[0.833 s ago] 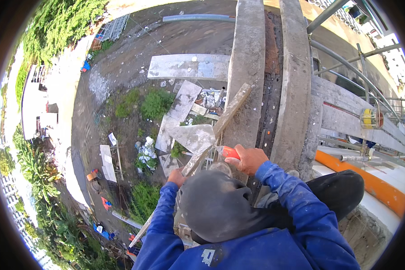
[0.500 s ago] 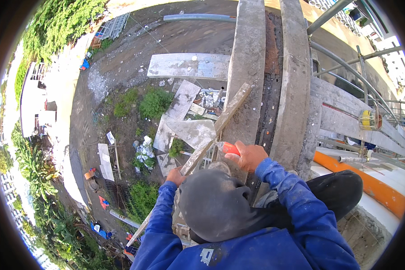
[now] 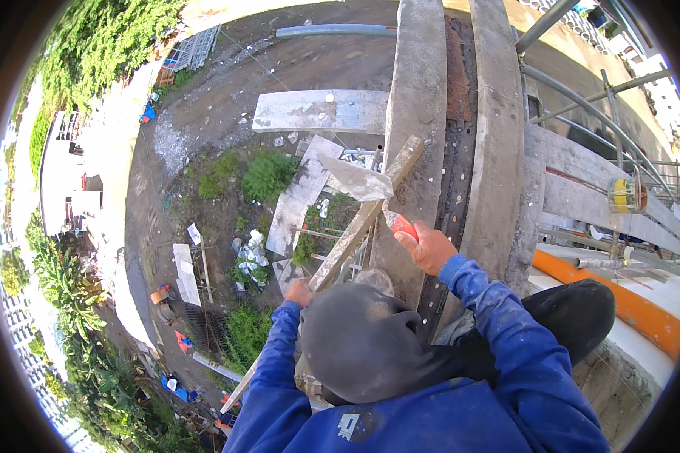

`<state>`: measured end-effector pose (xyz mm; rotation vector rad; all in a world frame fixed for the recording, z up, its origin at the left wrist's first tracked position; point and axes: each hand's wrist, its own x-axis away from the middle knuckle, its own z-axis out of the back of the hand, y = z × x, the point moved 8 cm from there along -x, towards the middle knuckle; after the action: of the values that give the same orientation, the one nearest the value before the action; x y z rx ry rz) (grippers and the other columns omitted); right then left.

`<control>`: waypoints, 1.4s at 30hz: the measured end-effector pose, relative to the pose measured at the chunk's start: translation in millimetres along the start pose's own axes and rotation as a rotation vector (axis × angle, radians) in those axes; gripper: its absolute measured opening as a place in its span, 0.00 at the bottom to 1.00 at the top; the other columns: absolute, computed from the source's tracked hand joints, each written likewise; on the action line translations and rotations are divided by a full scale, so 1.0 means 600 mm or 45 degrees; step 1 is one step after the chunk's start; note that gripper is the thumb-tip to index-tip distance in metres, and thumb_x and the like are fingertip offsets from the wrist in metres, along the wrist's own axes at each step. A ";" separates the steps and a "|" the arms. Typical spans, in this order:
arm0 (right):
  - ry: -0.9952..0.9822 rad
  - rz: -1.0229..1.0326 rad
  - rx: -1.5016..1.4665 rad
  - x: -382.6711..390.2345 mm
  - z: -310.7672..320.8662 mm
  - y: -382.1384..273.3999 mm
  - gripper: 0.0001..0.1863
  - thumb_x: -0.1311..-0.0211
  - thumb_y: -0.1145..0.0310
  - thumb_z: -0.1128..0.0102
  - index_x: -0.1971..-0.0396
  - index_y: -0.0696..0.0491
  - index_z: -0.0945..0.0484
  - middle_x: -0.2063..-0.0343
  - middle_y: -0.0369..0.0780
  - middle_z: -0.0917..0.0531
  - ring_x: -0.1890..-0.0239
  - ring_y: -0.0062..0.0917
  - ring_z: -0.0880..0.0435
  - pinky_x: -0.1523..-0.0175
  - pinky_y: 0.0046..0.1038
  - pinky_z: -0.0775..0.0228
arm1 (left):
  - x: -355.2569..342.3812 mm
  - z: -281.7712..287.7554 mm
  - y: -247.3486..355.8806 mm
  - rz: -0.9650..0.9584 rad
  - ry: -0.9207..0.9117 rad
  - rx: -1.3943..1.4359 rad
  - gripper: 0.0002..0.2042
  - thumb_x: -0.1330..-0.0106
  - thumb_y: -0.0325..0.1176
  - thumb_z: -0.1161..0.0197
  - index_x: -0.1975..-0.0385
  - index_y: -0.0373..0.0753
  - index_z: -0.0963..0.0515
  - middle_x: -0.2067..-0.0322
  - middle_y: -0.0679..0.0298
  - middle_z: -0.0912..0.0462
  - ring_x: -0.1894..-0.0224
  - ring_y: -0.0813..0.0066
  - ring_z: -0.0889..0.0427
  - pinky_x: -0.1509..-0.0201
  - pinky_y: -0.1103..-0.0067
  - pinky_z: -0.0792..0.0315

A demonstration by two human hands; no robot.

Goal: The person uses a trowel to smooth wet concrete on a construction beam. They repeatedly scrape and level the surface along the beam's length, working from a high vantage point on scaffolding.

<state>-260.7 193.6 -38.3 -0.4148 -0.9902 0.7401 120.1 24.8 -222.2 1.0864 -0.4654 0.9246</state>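
In my right hand [image 3: 433, 251] is a trowel, its red-orange handle [image 3: 403, 226] wrapped by my fingers. The trowel's grey, mortar-smeared blade [image 3: 355, 180] points away to the far left, over the upper part of a long wooden batten [image 3: 353, 234]. My left hand [image 3: 301, 292] is closed around that batten near its lower visible stretch. The batten slants up to the right, and its far end overlaps the left concrete wall edge [image 3: 419, 83]. Part of its near length is hidden behind a dark hood.
A second concrete strip [image 3: 493, 128] runs alongside, with a dark gap [image 3: 459, 151] between them. Metal scaffold pipes [image 3: 582, 94], grey planks [image 3: 578, 196] and an orange pipe [image 3: 619, 291] lie to the right. Far below on the left are ground, shrubs [image 3: 268, 174] and a pale board [image 3: 321, 111].
The trowel and my right hand have shifted; the blade has moved farther away, up along the batten, and turned. My left hand still grips the batten, which has barely moved.
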 end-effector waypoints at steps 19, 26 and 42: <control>0.280 -0.024 -0.955 -0.020 0.129 0.006 0.26 0.35 0.43 0.39 0.62 0.54 0.29 0.85 0.34 0.29 0.89 0.18 0.31 0.83 0.26 0.37 | 0.032 0.005 0.031 0.053 0.413 -0.405 0.44 0.54 0.54 0.26 0.34 0.46 0.33 0.51 0.48 0.18 0.52 0.50 0.16 0.48 0.61 0.24; 0.425 0.110 -0.112 -0.024 0.108 0.027 0.28 0.36 0.42 0.40 0.61 0.57 0.28 0.76 0.50 0.19 0.74 0.47 0.19 0.65 0.43 0.26 | 0.065 -0.033 0.134 0.097 1.009 -0.918 0.47 0.53 0.52 0.29 0.32 0.39 0.37 0.51 0.56 0.26 0.47 0.56 0.27 0.44 0.60 0.39; 0.268 -0.180 0.428 -0.055 0.097 0.109 0.34 0.31 0.35 0.56 0.58 0.58 0.27 0.70 0.56 0.16 0.63 0.54 0.16 0.59 0.51 0.25 | 0.047 -0.050 0.149 0.053 0.958 -0.687 0.47 0.56 0.42 0.28 0.31 0.39 0.41 0.46 0.56 0.30 0.42 0.54 0.32 0.37 0.59 0.44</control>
<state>-346.5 213.8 -69.7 -0.1243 -0.6737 0.7032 59.2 77.3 -166.1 0.1992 -0.0903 1.0835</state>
